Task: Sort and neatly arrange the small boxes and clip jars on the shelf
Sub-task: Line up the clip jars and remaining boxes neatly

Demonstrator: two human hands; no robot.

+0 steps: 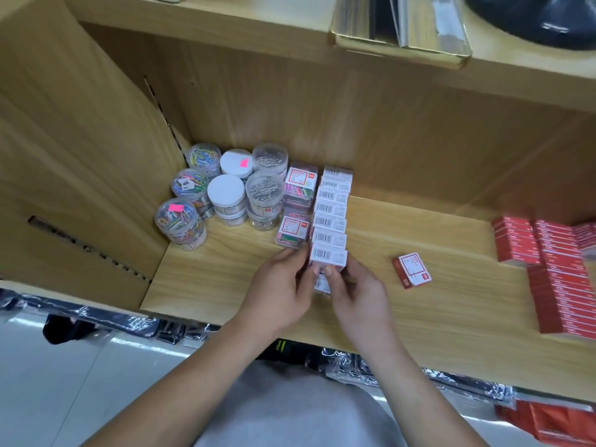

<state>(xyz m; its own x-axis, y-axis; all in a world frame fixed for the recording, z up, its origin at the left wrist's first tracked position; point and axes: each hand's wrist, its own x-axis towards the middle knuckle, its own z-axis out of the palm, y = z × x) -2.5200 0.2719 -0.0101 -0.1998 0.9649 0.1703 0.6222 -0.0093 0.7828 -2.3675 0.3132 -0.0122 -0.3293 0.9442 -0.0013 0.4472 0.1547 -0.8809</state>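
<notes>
**Shelf** (225, 279), wood-grain; contents listed from the left wall across.

1. **Clip jars** (222, 191): a round cluster in three columns of coloured clips, white lids and silver clips. It sits tight to the left wall, at 10 o'clock from the hands.
2. **Clear clip boxes** (300, 185): two piles just beside the jars and flush against the row's left flank.
3. **Row of barcode boxes** (330, 217): white, set edge to edge. The long axis runs from the back panel at 12 o'clock down to 6 o'clock.
4. **Front box** (327, 262): the task's item in hand, at the row's 6 o'clock end.
   - The left hand (280, 291) pinches its left edge with curled fingers.
   - The right hand (358, 291) pinches its right edge.
   - Another white box shows between the palms, mostly hidden.
   - Both hands sit equally near. The coming move looks like a push along the axis toward 12 o'clock, to square the box with the row.
   - The clear clip boxes leave no slack on the left; the right side is bare shelf.
5. **Loose red box** (412, 270): lies flat and skewed at 3 o'clock from the right hand — the nearer hand — with nothing between them.
6. **Red box stacks** (548, 269): at the far right, well apart from the row.
</notes>
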